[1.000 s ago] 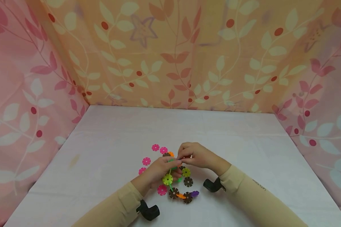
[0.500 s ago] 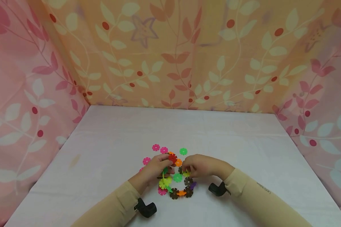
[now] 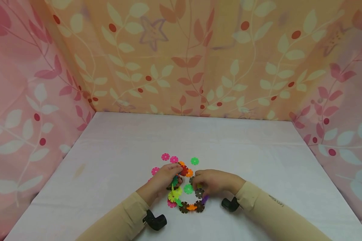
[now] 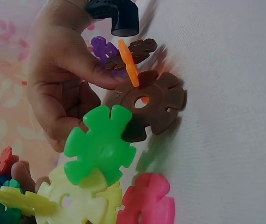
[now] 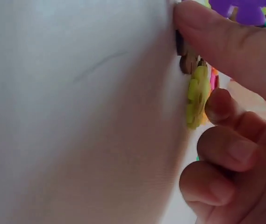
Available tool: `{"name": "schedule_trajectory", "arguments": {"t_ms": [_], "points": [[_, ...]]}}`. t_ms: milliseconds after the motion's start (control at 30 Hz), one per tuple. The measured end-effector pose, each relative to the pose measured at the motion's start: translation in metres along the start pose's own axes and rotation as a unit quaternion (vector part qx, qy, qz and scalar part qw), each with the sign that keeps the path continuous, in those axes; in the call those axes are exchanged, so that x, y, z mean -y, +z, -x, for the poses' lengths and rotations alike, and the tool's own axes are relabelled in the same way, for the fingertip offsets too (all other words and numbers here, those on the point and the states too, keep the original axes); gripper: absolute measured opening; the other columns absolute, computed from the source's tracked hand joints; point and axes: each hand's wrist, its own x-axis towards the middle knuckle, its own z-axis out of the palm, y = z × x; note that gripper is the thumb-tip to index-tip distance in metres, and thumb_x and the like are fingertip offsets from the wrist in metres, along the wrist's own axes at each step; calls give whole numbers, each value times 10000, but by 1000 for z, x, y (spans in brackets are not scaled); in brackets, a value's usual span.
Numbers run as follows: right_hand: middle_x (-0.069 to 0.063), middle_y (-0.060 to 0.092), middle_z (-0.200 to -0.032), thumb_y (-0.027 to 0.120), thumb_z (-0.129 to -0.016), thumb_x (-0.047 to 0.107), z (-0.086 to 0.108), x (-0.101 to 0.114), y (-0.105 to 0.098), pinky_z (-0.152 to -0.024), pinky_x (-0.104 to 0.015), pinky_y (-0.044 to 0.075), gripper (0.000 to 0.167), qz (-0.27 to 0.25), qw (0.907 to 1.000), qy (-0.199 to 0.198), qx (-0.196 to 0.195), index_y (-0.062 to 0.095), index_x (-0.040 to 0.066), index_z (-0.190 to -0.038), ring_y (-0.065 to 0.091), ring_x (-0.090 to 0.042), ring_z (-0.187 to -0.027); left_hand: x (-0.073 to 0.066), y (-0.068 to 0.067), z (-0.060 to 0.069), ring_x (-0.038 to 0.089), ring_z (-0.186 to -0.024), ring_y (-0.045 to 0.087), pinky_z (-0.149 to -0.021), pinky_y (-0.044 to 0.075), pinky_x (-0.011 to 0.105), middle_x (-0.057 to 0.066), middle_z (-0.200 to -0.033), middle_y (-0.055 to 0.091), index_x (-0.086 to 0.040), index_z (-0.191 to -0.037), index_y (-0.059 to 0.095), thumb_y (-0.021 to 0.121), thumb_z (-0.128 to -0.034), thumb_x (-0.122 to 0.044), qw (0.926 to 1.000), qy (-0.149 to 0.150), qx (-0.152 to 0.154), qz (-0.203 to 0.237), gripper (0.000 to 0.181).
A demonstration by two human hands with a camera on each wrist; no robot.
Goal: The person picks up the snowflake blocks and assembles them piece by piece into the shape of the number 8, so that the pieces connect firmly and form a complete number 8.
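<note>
One red disc [image 3: 184, 170] is pinched in the left hand [image 3: 163, 178]. Right hand [image 3: 216, 180] is fingers-down beside a brown disc [image 3: 199, 193], can't tell if it's gripping anything tbh.

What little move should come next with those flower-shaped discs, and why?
Probably the right hand should pinch the brown disc lying close beneath it and bring it to the red disc. The left hand holds that red one, which seems to end the linked chain, so another disc could likely join there.
</note>
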Motion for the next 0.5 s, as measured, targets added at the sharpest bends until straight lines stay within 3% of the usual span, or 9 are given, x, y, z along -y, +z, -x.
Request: {"name": "schedule_trajectory", "arguments": {"t_ms": [200, 267, 367, 500], "points": [[91, 473, -766, 755, -681, 67, -1, -1, -2, -629, -188, 403, 280, -345, 9986, 412, 5, 526, 192, -781, 435, -49, -711, 3, 0, -1, 175, -615, 532, -661, 497, 268, 76, -700, 557, -56, -930, 608, 525, -923, -320, 9998, 28, -5, -205, 277], [99, 481, -735, 731, -717, 48, -2, -3, -5, -617, -191, 406, 249, -497, 9973, 501, -185, 524, 175, -773, 444, -48, -692, 2, 1, 0, 170, -612, 527, -655, 497, 264, 67, -698, 552, -54, -928, 602, 513, -930, -311, 9998, 28, 15, -198, 272], [107, 516, -727, 691, -778, 42, -2, -5, -10, -616, -191, 431, 152, -558, 9929, 540, -906, 602, 162, -806, 472, -39, -682, 2, 3, 0, 161, -616, 529, -650, 506, 260, 67, -713, 558, -41, -928, 597, 495, -942, -296, 9999, 31, 69, -107, 275], [108, 583, -788, 682, -809, 82, -4, -5, -17, -634, -193, 473, 92, -574, 9754, 568, -2053, 707, 149, -868, 517, -27, -708, 3, 5, -1, 147, -634, 543, -677, 527, 268, 81, -771, 590, -31, -930, 588, 479, -951, -288, 9999, 57, 101, 5, 280]]}}
